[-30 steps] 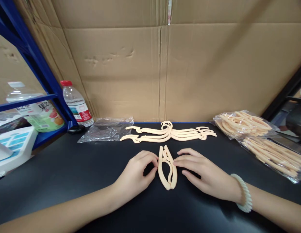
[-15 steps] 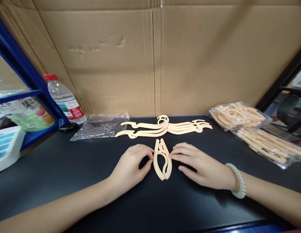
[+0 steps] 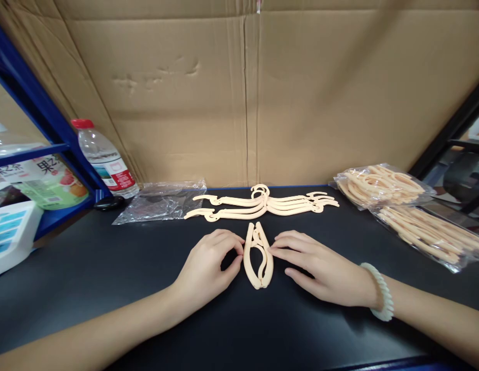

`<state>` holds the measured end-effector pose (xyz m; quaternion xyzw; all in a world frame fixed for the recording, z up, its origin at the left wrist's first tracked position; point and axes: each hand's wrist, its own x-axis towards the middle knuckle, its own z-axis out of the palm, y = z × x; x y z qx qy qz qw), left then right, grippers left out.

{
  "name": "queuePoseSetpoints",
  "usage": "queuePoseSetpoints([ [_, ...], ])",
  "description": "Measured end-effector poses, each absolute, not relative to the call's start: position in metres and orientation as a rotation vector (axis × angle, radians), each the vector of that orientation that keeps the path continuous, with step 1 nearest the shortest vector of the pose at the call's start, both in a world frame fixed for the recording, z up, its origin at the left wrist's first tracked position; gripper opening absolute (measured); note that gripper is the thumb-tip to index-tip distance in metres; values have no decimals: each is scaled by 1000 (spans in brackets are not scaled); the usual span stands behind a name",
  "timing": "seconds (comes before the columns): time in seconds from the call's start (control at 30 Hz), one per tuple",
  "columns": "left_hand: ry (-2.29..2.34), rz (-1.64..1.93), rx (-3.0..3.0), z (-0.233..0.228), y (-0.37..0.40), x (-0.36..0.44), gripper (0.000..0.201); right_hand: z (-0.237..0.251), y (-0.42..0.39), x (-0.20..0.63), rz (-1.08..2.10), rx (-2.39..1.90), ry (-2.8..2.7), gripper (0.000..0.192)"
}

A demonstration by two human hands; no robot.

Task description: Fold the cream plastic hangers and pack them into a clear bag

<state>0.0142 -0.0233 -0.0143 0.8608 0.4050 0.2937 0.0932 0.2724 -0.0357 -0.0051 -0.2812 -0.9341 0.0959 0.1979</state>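
Note:
A cream plastic folding hanger (image 3: 247, 263), its two arms folded up and its hook tucked between them, lies flat on the black table. At its left edge is my left hand (image 3: 210, 260), fingers curled and thumb and fingertips closed against the arm. My right hand (image 3: 320, 265), with a pale beaded bracelet on the wrist, has its fingers stretched out and apart, fingertips touching the hanger's right edge. Just behind lie several unfolded hangers (image 3: 243, 210) of the same kind, stacked with arms spread and hooks at the back.
Clear bags of hanger parts (image 3: 382, 185) lie at the right on the table (image 3: 239, 330). An empty plastic bag (image 3: 154, 203) and a red-capped bottle (image 3: 108, 159) are at the back left, beside a blue shelf frame (image 3: 34, 98). Cardboard (image 3: 177, 103) walls off the back.
The hands and the folded hanger keep their places. Only the view has shifted very slightly.

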Motion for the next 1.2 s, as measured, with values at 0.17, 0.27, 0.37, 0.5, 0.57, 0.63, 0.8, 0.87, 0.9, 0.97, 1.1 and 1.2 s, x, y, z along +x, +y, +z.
queuePoseSetpoints([
  [0.17,1258,817,2596,-11,-25,13,9,0,-31,277,26,-877,-2636,43],
  [0.27,1299,773,2693,-6,-22,8,8,8,-15,300,-174,-1026,-2538,35],
  [0.37,1293,768,2777,-4,-15,3,8,10,11,335,-217,-1193,-2431,29],
  [0.5,1247,772,2794,-5,-6,-1,10,-7,41,367,-190,-1311,-2348,27],
  [0.57,1201,756,2801,-6,-5,-1,12,-18,48,368,-165,-1273,-2336,27],
  [0.63,1155,733,2824,-7,-5,-1,13,-26,49,362,-175,-1237,-2329,30],
  [0.8,1112,691,2835,-7,-7,-2,16,-28,42,347,-245,-1241,-2358,30],
  [0.87,1114,680,2827,-7,-7,-2,16,-26,40,346,-222,-1244,-2367,28],
  [0.9,1116,678,2824,-7,-7,-2,16,-25,40,346,-208,-1245,-2368,27],
  [0.97,1117,677,2819,-7,-8,-2,16,-24,40,347,-187,-1242,-2362,24],
  [1.1,1119,685,2805,-6,-8,-1,15,-24,40,347,-154,-1203,-2358,20],
  [1.2,1126,686,2789,-7,-9,-1,15,-25,41,348,-140,-1183,-2366,21],
])
